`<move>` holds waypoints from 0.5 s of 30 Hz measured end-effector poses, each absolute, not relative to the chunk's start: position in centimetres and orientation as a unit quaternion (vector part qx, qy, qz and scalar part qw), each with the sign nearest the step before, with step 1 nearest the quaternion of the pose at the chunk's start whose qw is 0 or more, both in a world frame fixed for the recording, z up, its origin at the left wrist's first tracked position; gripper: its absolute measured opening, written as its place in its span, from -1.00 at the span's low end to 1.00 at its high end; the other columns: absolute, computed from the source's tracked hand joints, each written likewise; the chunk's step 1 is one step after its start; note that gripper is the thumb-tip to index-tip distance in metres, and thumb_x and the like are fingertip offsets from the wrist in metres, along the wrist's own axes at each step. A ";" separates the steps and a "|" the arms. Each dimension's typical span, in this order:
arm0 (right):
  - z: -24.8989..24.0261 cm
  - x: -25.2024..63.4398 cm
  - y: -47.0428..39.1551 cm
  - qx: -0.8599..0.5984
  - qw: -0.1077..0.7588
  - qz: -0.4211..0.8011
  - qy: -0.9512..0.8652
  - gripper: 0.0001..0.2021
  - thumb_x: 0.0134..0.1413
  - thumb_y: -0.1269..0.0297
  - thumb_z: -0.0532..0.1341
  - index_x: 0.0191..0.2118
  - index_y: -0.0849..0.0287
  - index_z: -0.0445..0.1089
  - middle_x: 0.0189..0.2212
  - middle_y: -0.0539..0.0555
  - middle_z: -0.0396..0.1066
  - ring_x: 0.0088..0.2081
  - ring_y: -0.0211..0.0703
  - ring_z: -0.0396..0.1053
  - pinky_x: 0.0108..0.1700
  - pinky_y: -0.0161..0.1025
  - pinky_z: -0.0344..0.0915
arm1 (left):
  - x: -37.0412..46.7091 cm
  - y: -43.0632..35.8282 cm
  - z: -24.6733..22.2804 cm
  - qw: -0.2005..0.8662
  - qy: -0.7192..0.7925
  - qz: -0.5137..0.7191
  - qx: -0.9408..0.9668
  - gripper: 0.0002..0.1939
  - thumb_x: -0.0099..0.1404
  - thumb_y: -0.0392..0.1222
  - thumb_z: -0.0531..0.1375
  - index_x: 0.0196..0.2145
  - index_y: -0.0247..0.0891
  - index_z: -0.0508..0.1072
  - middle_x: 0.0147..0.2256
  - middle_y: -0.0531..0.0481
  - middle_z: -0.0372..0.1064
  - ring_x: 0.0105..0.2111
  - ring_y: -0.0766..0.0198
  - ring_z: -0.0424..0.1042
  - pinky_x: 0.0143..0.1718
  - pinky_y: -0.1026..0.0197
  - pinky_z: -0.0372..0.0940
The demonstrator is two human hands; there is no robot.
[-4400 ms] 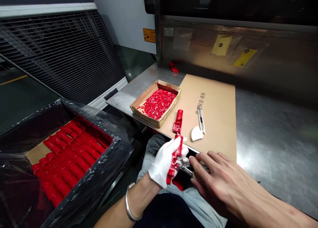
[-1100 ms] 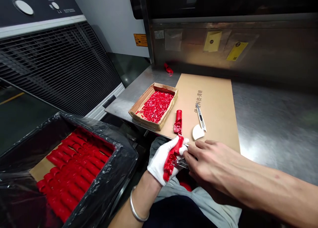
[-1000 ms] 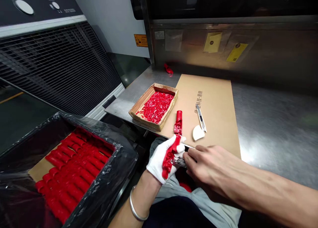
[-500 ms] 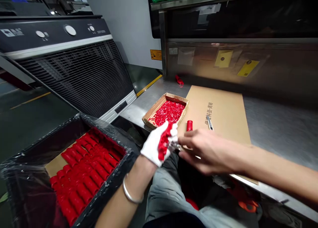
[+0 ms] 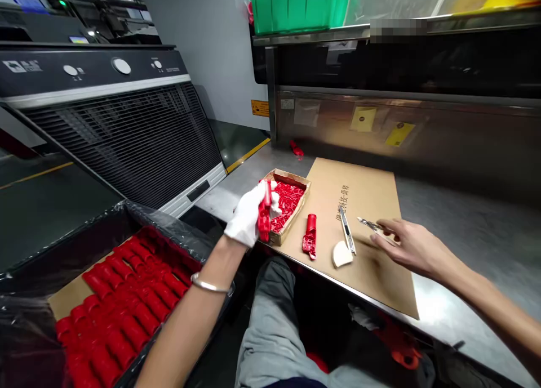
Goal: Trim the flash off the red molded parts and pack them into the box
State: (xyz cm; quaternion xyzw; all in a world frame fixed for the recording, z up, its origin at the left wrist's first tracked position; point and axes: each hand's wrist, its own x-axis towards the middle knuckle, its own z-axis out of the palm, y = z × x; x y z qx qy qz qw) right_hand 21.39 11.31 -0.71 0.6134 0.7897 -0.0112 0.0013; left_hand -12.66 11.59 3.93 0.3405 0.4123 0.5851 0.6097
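Note:
My left hand (image 5: pixel 245 216), in a white glove, is closed around a red plastic part (image 5: pixel 264 210) held at the near left of a shallow cardboard tray (image 5: pixel 291 224). Small red plastic sprue bits (image 5: pixel 288 199) fill that tray. Bare, my right hand (image 5: pixel 408 244) grips silver nippers (image 5: pixel 368 224) by the handle end, low over the right side of a flat cardboard sheet (image 5: pixel 376 191). Between my hands, another red plastic part (image 5: pixel 310 236) lies on the sheet, with a utility knife (image 5: pixel 346 230) and a small white pad (image 5: pixel 341 254) to its right.
At lower left stands a plastic-lined box (image 5: pixel 139 213) with rows of red parts (image 5: pixel 127 298). A red piece (image 5: pixel 296 150) lies at the back of the metal table (image 5: pixel 249 171). Overhead, a green bin (image 5: pixel 300 8) sits on a shelf. A dark louvred machine (image 5: pixel 122 129) stands left.
My hands have moved apart. The left has gone left to the tray with its red part; the right has carried the nippers right over the cardboard. The camera view has shifted.

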 end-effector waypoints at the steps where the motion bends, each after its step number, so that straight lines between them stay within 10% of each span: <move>1: -1.8 22.3 10.9 0.634 0.000 -0.008 0.773 -0.65 0.24 -0.02 -0.01 -0.17 0.11 0.37 -0.30 0.10 0.40 -0.35 -0.07 0.40 -0.42 -0.23 0.17 | -11.8 10.2 3.9 0.646 0.361 0.601 0.303 -0.68 0.48 -0.10 -0.05 -0.12 -0.39 0.38 -0.49 0.06 0.26 -0.54 0.41 0.27 -0.44 0.33 0.30; 11: -5.2 23.0 10.1 0.672 0.026 0.026 0.739 -0.39 0.13 -0.24 0.03 0.00 0.22 0.34 -0.04 0.35 0.28 -0.11 0.37 0.28 -0.18 0.09 0.24 | -7.9 3.1 3.5 0.741 0.255 0.605 0.142 -0.71 0.42 -0.10 0.06 -0.02 -0.29 0.41 -0.45 0.01 0.25 -0.47 0.33 0.29 -0.40 0.27 0.33; 15: -3.6 20.6 12.7 0.660 0.012 -0.011 0.751 -0.48 0.30 -0.11 -0.08 0.05 0.18 0.32 -0.05 0.27 0.33 -0.09 0.14 0.35 -0.21 -0.10 0.26 | -8.3 2.7 3.8 0.736 0.268 0.607 0.136 -0.70 0.38 -0.07 0.12 -0.02 -0.27 0.42 -0.46 0.02 0.25 -0.47 0.33 0.28 -0.40 0.27 0.33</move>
